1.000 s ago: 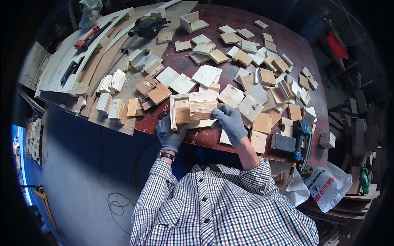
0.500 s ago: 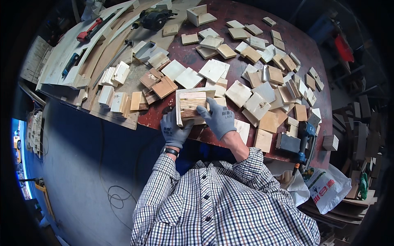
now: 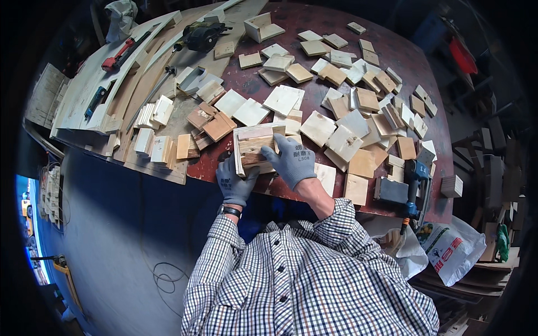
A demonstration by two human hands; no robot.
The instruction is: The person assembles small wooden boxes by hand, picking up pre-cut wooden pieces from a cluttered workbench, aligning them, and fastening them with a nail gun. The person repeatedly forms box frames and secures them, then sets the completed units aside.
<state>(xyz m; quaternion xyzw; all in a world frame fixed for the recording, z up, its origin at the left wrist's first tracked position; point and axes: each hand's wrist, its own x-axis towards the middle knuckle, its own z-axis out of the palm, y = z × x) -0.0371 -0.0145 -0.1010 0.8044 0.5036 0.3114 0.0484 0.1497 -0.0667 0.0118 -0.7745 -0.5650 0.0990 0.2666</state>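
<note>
Over the near edge of a dark red table, both gloved hands are on a small wooden box (image 3: 255, 147) made of pale boards, with a rougher brown board across its middle. My left hand (image 3: 235, 180), in a grey glove, grips the box at its near left corner from below. My right hand (image 3: 292, 159), also grey-gloved, closes on its right side, thumb and fingers on the inner board. The undersides of the fingers are hidden. Loose wooden blocks (image 3: 251, 112) lie just beyond the box, and a stack of brown blocks (image 3: 216, 124) is beside it on the left.
Wooden blocks are scattered over the red table (image 3: 314, 17). A blue nail gun (image 3: 414, 187) stands at the right edge, near a white plastic bag (image 3: 451, 249). Long boards (image 3: 140, 70) at the left carry a red tool (image 3: 117, 55) and a black-and-yellow power tool (image 3: 202, 35).
The view has shifted slightly. Both hands still hold the wooden box in nearly the same pose; the right thumb and fingers have moved a little on the inner board.
</note>
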